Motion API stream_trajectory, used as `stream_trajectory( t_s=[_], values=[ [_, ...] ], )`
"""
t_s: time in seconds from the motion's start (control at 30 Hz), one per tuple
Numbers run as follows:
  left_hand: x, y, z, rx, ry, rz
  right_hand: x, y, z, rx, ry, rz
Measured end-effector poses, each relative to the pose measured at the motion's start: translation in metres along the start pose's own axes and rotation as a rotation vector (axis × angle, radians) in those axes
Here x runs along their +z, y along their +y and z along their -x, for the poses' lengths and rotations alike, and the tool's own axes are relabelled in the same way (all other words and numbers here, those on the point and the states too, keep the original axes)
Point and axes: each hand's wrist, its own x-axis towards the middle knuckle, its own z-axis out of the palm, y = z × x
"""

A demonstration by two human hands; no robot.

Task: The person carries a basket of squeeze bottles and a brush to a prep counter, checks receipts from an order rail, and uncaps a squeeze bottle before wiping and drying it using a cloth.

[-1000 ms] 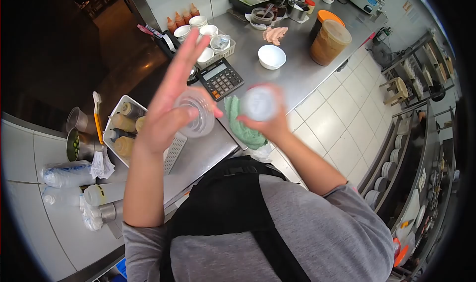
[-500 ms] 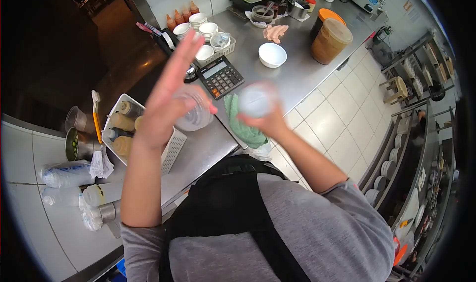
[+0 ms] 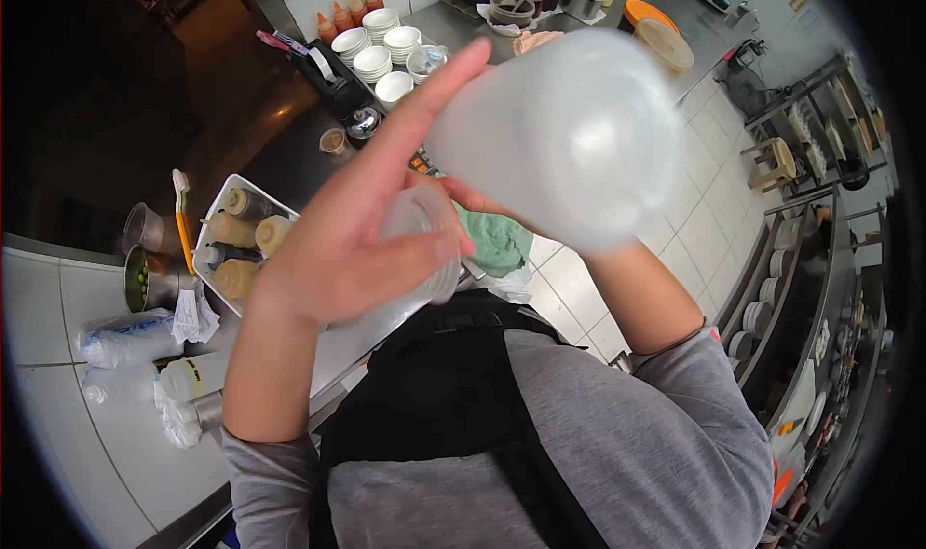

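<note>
My left hand (image 3: 362,235) is raised at the centre, its thumb and lower fingers closed on a clear plastic cup (image 3: 422,226) while an upper finger points up. In front of my right hand (image 3: 475,199) is a large, cloudy white bottle (image 3: 588,134), its rounded base tilted up toward the camera. That hand is mostly hidden behind the bottle it grips. The cup and the bottle's narrower end are close together; whether they touch is unclear. Below the bottle lies a green cloth (image 3: 497,242), and part of a calculator (image 3: 422,163) shows between my hands.
On the left stands a white basket (image 3: 280,202) of sauce bottles. Stacked white bowls (image 3: 373,63), a tape dispenser (image 3: 333,84) and orange-topped bottles (image 3: 342,16) are at the back. A brown-filled tub (image 3: 666,45) is beyond the bottle. Shelves with plates stand on the right.
The bottle has come up closer to the camera and tilted, now looking much larger and covering the white bowl. My left hand and the cup have moved right and slightly down.
</note>
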Motion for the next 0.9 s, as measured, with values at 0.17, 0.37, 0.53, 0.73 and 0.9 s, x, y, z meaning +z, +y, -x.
stream_trajectory(
  t_s=[0.17, 0.37, 0.53, 0.73, 0.9],
  values=[
    [0.001, -0.071, -0.001, -0.045, 0.044, -0.085, 0.014, -0.006, 0.013, 0.339, 0.047, -0.611],
    [-0.021, -0.025, -0.008, 0.03, 0.037, 0.011, -0.036, -0.028, -0.015, 0.092, 0.181, -0.398],
    [-0.037, -0.078, -0.001, -0.115, 0.07, -0.065, 0.057, 0.067, 0.11, 0.259, 0.05, 0.009],
    [0.003, -0.089, -0.009, -0.13, -0.173, 0.197, 0.033, 0.02, 0.034, 0.357, 0.075, -0.557],
    [-0.016, -0.043, -0.015, 0.131, -0.213, 0.144, 0.007, 0.008, 0.001, -0.082, 0.145, -0.238]
  ],
)
